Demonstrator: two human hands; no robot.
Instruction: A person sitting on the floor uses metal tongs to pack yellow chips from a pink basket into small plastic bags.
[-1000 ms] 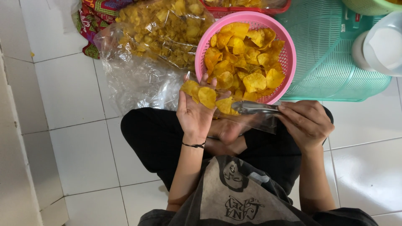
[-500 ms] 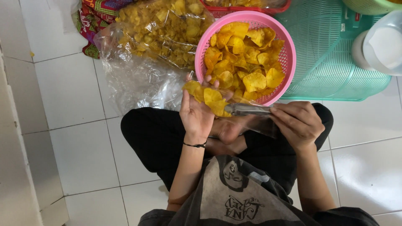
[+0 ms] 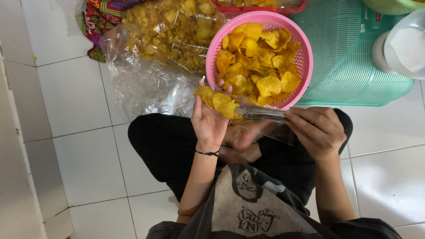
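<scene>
I sit cross-legged on a white tiled floor. My left hand [image 3: 211,121] is held palm up and carries a small stack of yellow chips [image 3: 220,101] just in front of a round pink basket [image 3: 305,66] heaped with more yellow chips. My right hand [image 3: 318,132] grips metal tongs [image 3: 264,113], and their tips touch the chips in my left hand. A small clear plastic bag [image 3: 275,131] lies across my lap below the tongs.
A large clear plastic bag of chips [image 3: 172,31] lies to the left of the pink basket. A teal mesh tray [image 3: 354,62] sits to the right, with a white container [image 3: 400,48] on it. Patterned cloth [image 3: 104,15] lies at the top left.
The tongs and my right hand have shifted left, bringing the tips against the chips in my left hand. My left hand has stayed about where it was.
</scene>
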